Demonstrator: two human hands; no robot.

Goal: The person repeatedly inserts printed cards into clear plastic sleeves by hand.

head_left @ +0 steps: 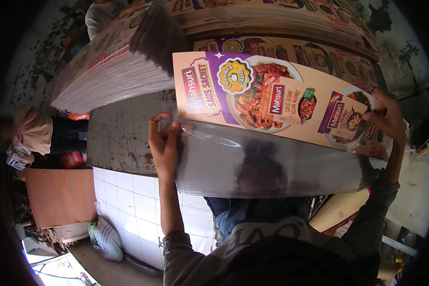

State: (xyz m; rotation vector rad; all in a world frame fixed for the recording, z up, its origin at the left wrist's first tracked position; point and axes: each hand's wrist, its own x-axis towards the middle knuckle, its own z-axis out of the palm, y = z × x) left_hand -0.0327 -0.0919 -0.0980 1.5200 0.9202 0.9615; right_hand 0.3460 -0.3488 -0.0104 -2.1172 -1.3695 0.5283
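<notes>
The right hand [387, 114] grasps the panel's [283, 102] right end, the left hand [163, 138], grip unclear, is at its near-left corner, and placement looks unfinished, the glossy sheet [214, 167] nearer than it lying uncovered.

One head-worn fisheye looks down from above.

Long printed card [281, 97] with food pictures, right hand [388, 117] pinching the card's right end, left hand [164, 138] at its lower left corner, glossy grey surface [209, 167] along the card's near edge, stacked sheets [114, 66] left of the card.
</notes>
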